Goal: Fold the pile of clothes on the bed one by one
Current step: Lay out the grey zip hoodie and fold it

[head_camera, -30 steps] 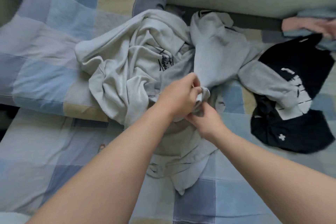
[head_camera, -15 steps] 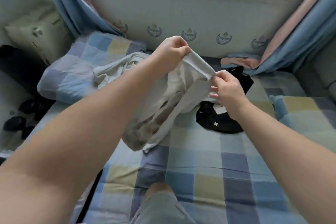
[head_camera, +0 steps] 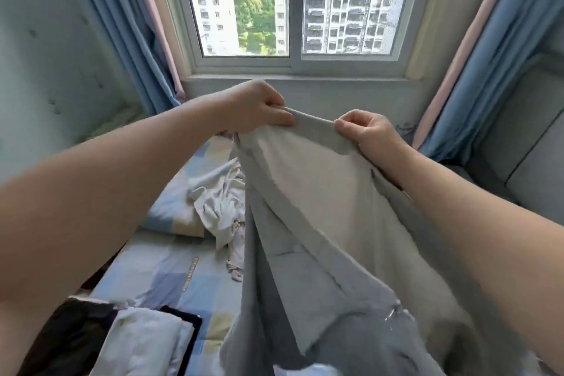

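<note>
I hold the grey garment (head_camera: 320,207) up in the middle of the frame, in front of the window (head_camera: 293,3). My left hand (head_camera: 259,107) sits just above centre with its fingers curled in and pinching the left end of the cloth's top edge. My right hand (head_camera: 369,134), a little lower and to the right, pinches the other end of that edge between thumb and bent forefinger, and its other fingers are curled into the palm. The edge runs almost taut between the two hands, sloping down toward the right. Below them the garment hangs in long folds that fill the centre and lower right of the frame, paler on the broad panel facing me and darker grey along the folds at its left and bottom. I cannot tell from here what sort of garment it is. Left of the hanging cloth, a crumpled white garment (head_camera: 219,201) lies on the bed (head_camera: 171,265), which wears a sheet checked in blue, grey and pale yellow. That white piece rests partly against a pillow (head_camera: 166,210) in the same check. In the lower left corner lies a pale blue-and-white folded piece (head_camera: 143,342) with a black piece (head_camera: 70,342) just beside it on the left. Blue curtains (head_camera: 122,24) hang down both sides of the window, at the upper left and upper right of the frame.
</note>
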The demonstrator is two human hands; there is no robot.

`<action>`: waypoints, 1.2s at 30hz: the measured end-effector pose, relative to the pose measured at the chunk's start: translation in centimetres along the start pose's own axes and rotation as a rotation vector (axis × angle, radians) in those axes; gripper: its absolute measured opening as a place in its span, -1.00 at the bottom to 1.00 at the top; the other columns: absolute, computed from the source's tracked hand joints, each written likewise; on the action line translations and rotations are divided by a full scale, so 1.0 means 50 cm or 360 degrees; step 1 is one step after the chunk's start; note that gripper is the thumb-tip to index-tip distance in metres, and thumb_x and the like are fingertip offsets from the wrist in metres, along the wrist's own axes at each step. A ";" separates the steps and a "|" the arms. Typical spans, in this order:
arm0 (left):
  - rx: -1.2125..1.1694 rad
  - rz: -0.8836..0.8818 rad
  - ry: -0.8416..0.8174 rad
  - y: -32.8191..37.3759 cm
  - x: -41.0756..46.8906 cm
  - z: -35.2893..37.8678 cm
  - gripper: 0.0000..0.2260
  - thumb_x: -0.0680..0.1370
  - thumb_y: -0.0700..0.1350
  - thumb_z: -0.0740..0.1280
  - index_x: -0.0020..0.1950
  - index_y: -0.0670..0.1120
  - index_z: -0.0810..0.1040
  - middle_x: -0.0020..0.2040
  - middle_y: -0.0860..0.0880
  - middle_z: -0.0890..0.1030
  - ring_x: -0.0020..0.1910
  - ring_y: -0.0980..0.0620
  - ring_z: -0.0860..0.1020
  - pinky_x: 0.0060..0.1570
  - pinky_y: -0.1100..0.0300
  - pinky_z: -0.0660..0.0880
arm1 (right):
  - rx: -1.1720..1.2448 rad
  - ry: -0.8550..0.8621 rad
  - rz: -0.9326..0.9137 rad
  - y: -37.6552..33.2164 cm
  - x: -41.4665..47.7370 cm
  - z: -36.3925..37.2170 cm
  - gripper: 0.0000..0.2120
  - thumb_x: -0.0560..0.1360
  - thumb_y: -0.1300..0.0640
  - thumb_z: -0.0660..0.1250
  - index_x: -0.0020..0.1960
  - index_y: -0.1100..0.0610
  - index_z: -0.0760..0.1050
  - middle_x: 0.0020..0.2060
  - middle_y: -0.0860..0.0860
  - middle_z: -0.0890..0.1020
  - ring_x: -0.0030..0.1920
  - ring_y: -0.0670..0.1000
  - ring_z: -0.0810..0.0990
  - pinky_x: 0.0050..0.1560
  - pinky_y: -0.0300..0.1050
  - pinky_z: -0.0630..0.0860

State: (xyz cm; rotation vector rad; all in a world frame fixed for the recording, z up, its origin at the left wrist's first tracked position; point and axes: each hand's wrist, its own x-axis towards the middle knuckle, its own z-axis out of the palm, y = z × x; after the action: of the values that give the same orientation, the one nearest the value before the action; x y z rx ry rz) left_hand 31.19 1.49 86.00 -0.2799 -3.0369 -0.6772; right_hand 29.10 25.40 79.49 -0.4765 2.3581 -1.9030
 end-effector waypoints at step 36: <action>-0.1734 -0.0046 0.0343 0.237 -0.079 0.193 -0.77 0.67 -0.04 0.29 -0.11 -0.11 0.60 -0.21 -0.10 0.57 -0.18 -0.04 0.50 -0.15 0.09 0.41 | -0.0259 -0.0143 -0.0076 -0.004 -0.185 -0.133 -0.58 0.44 0.01 0.56 -0.01 0.32 0.49 -0.25 0.07 0.53 -0.25 -0.03 0.46 -0.19 -0.09 0.39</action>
State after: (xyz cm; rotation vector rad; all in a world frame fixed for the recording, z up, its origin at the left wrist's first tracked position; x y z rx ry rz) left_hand 37.39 15.42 82.03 -0.1369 -2.1651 -2.1105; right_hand 36.25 34.27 79.94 -0.6220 2.4753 -1.6768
